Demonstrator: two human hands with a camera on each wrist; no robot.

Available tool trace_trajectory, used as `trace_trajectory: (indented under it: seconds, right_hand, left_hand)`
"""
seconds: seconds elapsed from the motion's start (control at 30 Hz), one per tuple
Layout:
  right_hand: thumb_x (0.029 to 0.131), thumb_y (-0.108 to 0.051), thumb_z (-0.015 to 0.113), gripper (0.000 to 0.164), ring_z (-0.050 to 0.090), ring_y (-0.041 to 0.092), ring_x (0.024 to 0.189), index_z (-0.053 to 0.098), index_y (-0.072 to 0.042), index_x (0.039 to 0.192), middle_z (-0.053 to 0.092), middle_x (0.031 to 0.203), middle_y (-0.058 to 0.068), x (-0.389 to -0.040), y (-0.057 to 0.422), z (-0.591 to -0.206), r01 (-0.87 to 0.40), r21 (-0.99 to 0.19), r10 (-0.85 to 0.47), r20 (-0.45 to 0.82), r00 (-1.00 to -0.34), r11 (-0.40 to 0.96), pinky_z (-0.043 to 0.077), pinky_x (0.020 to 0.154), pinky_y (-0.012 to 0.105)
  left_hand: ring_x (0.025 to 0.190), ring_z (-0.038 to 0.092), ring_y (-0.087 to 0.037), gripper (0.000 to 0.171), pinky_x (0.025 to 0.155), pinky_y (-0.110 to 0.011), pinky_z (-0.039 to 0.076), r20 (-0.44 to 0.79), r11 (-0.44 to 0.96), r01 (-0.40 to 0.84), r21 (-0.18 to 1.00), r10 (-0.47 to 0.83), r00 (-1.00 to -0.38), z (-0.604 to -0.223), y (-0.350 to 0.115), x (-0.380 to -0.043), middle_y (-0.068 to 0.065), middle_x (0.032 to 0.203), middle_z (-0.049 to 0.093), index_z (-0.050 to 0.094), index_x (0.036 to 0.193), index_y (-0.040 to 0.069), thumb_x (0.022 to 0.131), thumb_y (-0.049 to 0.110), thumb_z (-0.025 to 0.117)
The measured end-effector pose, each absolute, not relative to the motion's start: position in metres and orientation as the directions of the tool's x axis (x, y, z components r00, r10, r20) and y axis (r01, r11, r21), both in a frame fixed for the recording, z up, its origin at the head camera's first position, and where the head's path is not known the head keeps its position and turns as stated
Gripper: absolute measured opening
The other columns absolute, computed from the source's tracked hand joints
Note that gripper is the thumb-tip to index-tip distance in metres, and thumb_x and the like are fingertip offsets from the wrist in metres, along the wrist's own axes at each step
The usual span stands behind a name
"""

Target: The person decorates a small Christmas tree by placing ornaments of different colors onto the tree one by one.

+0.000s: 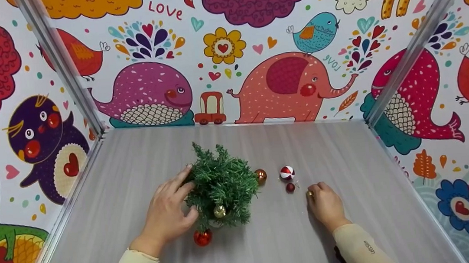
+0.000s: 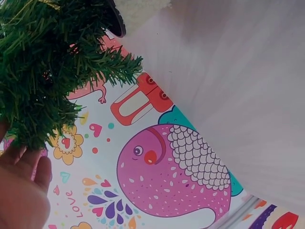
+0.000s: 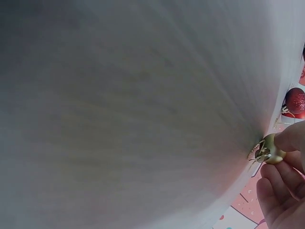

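A small green Christmas tree [image 1: 224, 182] stands on the table, with a gold bauble [image 1: 220, 211] hanging at its front and a red bauble [image 1: 203, 238] low on its left. My left hand [image 1: 168, 210] touches the branches on the tree's left side, its fingers spread loosely. In the left wrist view, those fingers [image 2: 28, 162] reach under the foliage and their tips are partly hidden. At the right, my right hand [image 1: 326, 204] pinches another gold bauble [image 3: 272, 149] with a string loop between thumb and fingers, close to the tabletop.
Beside the tree's right edge is a copper-coloured bauble [image 1: 261, 176]. Between it and my right hand lie a red-and-white bauble [image 1: 287, 172] and a small dark red bauble [image 1: 290, 187]. Patterned walls [image 1: 229, 79] enclose the grey table [image 1: 281, 248] at the back and sides.
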State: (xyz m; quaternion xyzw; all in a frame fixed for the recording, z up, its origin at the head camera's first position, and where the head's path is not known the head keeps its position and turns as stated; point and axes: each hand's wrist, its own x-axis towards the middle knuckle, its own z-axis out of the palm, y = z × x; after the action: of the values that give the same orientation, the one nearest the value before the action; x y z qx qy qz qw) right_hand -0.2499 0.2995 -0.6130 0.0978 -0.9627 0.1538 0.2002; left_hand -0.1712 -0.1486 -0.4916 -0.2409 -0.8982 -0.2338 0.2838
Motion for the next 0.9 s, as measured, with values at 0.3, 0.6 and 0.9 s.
trace_trajectory:
  seconds: [0.3, 0.6, 0.9]
  right_hand:
    - [0.086, -0.004, 0.074, 0.01, 0.065, 0.032, 0.08, 0.071, 0.0, 0.095, 0.063, 0.088, 0.01, -0.25, 0.3, -0.613, -0.261, -0.257, -0.132, 0.429, -0.893, 0.93, 0.055, 0.071, 0.048]
    - [0.085, -0.003, 0.075, 0.01, 0.065, 0.034, 0.079, 0.071, 0.0, 0.093, 0.063, 0.086, 0.011, -0.251, 0.3, -0.615, -0.278, -0.246, -0.141, 0.459, -0.877, 0.929, 0.054, 0.069, 0.049]
    - [0.086, -0.004, 0.073, 0.011, 0.065, 0.033, 0.081, 0.071, 0.0, 0.096, 0.063, 0.088, 0.011, -0.25, 0.3, -0.613, -0.247, -0.255, -0.127, 0.409, -0.904, 0.935, 0.054, 0.072, 0.048]
  left_hand:
    - [0.127, 0.053, -0.03, 0.045, 0.105, -0.049, 0.04, 0.528, 0.765, 0.544, 0.344, 0.322, -0.786, -0.482, -0.155, -0.169, -0.003, 0.155, 0.041, 0.07, 0.117, 0.006, 0.073, 0.016, 0.074]
    - [0.124, 0.055, -0.031, 0.048, 0.106, -0.048, 0.038, 0.469, 0.763, 0.528, 0.373, 0.336, -0.817, -0.473, -0.158, -0.172, -0.002, 0.156, 0.039, 0.069, 0.12, 0.005, 0.073, 0.012, 0.073]
    - [0.129, 0.052, -0.029, 0.05, 0.108, -0.047, 0.037, 0.46, 0.766, 0.52, 0.378, 0.331, -0.824, -0.472, -0.159, -0.174, 0.0, 0.157, 0.038, 0.068, 0.121, 0.004, 0.071, 0.009, 0.072]
